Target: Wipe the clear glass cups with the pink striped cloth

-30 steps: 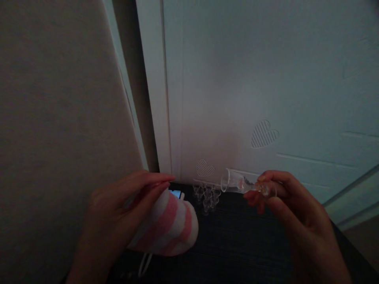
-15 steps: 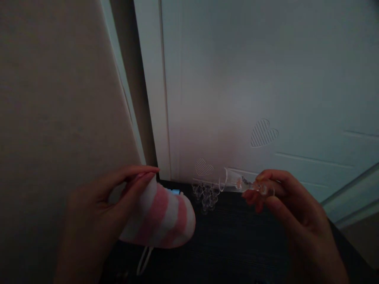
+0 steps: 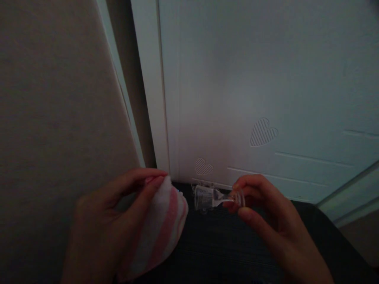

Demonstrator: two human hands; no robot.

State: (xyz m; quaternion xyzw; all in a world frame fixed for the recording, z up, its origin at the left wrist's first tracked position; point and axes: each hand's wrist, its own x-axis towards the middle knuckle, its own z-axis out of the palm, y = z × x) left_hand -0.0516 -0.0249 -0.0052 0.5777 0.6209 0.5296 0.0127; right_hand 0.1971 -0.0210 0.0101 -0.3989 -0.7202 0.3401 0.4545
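Observation:
My left hand (image 3: 118, 217) pinches a pink-and-white striped cloth (image 3: 160, 228) by its upper edge; the cloth hangs down in folds from the thumb and fingers. Opposite it, my right hand (image 3: 266, 221) holds a small clear stemmed glass (image 3: 205, 198) near its foot. The glass lies sideways in the air, its bowl pointing left toward the cloth, with a gap between them. Behind the bowl, several more clear glasses (image 3: 204, 183) stand on the dark surface, mostly hidden by the held one.
A dark tabletop (image 3: 225, 252) lies under both hands, with a rounded corner at the right. A white panel (image 3: 237, 86) with embossed striped hearts rises behind it. At the left is a brownish wall (image 3: 59, 98).
My right hand has brought the glass leftward and slightly down, nearer the cloth. My left hand has shifted a little right, and the cloth now hangs more steeply. The white loop below it is out of sight.

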